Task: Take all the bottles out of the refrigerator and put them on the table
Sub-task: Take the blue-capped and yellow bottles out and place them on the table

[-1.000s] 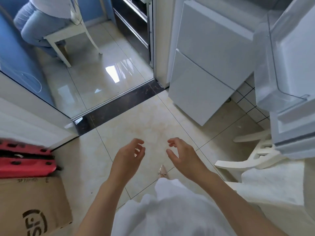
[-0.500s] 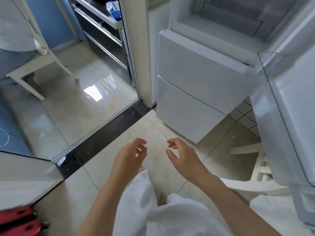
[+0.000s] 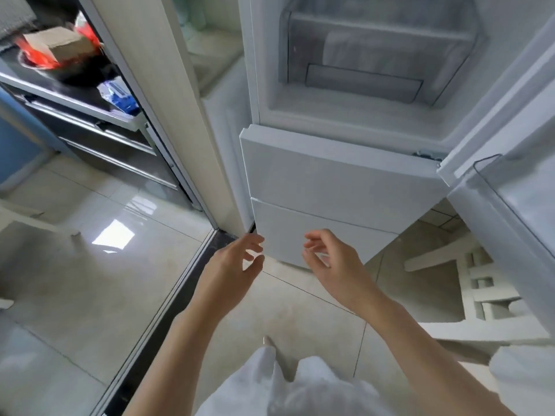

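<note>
The view has swung up from the floor into the open refrigerator (image 3: 354, 94), where no bottles show yet, while the left hand (image 3: 231, 265) and right hand (image 3: 333, 259) hang loosely open, holding nothing.

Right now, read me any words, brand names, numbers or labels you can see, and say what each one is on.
No text can be read in this picture.
Blue and white packet on the shelf at left: it has printing, too blurred to read.
Cardboard box above it: no legible marking.
Refrigerator: no visible label or brand.
</note>
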{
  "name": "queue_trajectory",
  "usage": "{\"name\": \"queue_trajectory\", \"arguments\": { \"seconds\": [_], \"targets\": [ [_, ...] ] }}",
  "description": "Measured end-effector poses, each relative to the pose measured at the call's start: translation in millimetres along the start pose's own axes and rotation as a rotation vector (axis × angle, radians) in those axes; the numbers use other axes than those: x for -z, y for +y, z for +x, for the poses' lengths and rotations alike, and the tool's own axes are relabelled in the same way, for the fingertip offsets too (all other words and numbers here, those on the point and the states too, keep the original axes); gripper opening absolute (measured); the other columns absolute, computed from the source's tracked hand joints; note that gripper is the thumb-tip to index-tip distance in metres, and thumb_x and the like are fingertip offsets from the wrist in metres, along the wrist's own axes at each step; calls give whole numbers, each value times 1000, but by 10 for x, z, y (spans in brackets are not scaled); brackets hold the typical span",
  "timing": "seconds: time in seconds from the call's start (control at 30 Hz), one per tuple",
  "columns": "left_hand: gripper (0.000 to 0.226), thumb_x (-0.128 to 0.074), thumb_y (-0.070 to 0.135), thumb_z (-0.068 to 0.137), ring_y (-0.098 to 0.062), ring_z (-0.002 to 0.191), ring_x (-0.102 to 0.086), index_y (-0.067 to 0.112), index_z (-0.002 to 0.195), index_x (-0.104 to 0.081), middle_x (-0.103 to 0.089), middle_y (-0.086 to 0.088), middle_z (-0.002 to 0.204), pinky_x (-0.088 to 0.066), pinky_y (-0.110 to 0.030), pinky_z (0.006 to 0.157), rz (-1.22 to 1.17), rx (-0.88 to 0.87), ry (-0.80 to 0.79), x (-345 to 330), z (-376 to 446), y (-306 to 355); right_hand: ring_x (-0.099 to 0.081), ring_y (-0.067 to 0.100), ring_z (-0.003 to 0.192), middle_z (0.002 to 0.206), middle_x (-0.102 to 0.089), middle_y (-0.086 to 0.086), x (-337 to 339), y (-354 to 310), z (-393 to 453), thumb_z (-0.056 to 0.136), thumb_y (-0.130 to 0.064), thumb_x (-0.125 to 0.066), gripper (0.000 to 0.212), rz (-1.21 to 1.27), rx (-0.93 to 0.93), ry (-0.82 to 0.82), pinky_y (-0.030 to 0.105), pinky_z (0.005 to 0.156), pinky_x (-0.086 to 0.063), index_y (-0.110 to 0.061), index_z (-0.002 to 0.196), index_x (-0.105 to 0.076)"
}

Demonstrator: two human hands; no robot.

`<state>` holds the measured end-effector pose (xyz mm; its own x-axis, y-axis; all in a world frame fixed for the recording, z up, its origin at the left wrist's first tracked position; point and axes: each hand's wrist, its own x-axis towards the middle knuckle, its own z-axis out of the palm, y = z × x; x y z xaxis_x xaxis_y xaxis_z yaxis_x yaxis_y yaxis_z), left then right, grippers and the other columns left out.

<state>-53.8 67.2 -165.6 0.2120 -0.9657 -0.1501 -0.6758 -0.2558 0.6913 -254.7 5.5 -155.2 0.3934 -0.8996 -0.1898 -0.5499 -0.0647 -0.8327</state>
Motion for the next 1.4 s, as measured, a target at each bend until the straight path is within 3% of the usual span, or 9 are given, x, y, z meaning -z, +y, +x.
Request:
{"name": "queue_trajectory", "arguments": {
  "seconds": [0.23,0.4,0.53,0.67,0.9,0.97,1.13,1.3,1.4],
  "targets": [
    [30,-64,20,89,-7,90,-65,26,119,-59,-68,13,101,-55,-35,84,-15,-238,16,317,1161,400,-57,8,109,114,-60,-8,367,-439,819,95,-33,-53,30,10,53,206,32,97,-49,-22,123,-50],
    [26,-66,14,88,-10,86,-65,20,114,-62,-66,14,93,-56,-38,84,-146,-282,85,403,1890,767,-58,11,106,110,-62,-7,729,-614,1433,94,-30,-55,30,12,83,322,32,94,-49,-18,121,-53],
    [22,-64,13,89,-10,88,-66,18,111,-63,-68,10,94,-54,-34,87,-227,-320,165,513,2483,1152,-59,9,98,104,-61,-6,1029,-759,1973,94,-26,-56,27,56,119,451,22,86,-48,-13,118,-56],
    [23,-62,10,87,-11,87,-66,15,109,-65,-70,6,96,-54,-33,87,-284,-348,286,602,3095,1563,-57,-8,83,93,-62,-10,1365,-890,2485,93,-21,-58,18,89,184,624,6,73,-43,-12,109,-59],
    [27,-59,13,81,-16,86,-63,22,107,-61,-64,3,97,-55,-39,87,-476,-349,354,738,4047,2167,-62,-4,83,89,-68,-3,2016,-1134,3242,91,-9,-58,16,176,301,748,2,72,-42,-10,107,-61],
    [31,-57,19,78,-15,85,-61,25,108,-60,-64,3,99,-53,-36,83,-496,-367,377,746,4240,2280,-62,-3,83,88,-67,-4,2155,-1211,3394,91,-8,-58,16,178,314,770,3,72,-43,-9,107,-60],
    [41,-67,7,83,-18,94,-60,13,122,-56,-61,0,110,-51,-29,82,-497,-410,384,731,4683,2583,-63,10,87,91,-66,-3,2500,-1313,3797,89,-12,-59,23,143,298,882,15,77,-48,-8,112,-58],
    [54,-73,11,80,-20,106,-56,12,128,-50,-54,-2,123,-50,-38,93,-495,-437,363,617,5056,2749,-59,16,96,104,-60,2,2784,-1287,4142,88,-21,-62,36,104,247,1006,28,84,-48,-8,120,-52],
    [64,-76,10,77,-24,118,-53,8,133,-46,-51,-4,126,-44,-33,100,-498,-487,350,545,5242,2832,-56,20,104,114,-57,7,2892,-1231,4341,86,-19,-65,41,83,217,1036,34,89,-47,-4,121,-50]
  ]
}}
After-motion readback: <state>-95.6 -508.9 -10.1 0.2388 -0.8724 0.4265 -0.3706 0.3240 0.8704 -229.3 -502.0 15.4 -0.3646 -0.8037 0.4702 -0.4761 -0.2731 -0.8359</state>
